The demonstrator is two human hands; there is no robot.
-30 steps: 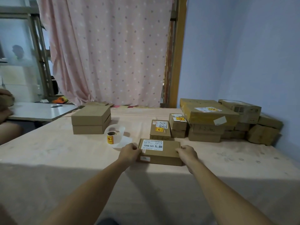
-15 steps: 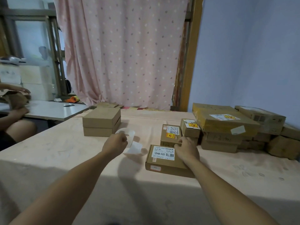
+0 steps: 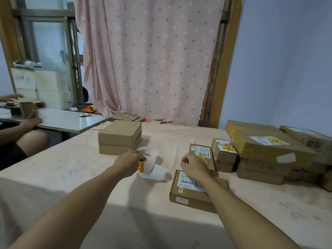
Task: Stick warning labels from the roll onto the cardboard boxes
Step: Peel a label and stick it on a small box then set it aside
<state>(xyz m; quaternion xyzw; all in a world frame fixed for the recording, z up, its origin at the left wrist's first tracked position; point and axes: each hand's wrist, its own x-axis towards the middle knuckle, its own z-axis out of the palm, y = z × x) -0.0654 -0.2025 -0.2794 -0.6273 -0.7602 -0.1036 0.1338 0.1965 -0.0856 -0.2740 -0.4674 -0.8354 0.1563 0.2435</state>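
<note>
Peach cloth covers the table (image 3: 53,177), backed by a pink dotted curtain (image 3: 152,60). One label roll (image 3: 143,163) sits between two stacked plain boxes (image 3: 120,137) and the flat box (image 3: 190,196) printed 12V4A-5525. The left hand (image 3: 128,164) grips the roll with curled fingers, and white backing paper (image 3: 156,170) loops out beside it. The right hand (image 3: 195,168) hovers over the flat box's far edge, fingers loosely curled, with nothing seen in them. Three boxes show yellow warning labels: a small flat one (image 3: 199,150), a small stacked one (image 3: 223,150) and a large one (image 3: 260,141) atop the right-hand pile, whose total cannot be counted. At far left a second person's two hands (image 3: 30,121) handle cardboard at a white desk (image 3: 71,121).
</note>
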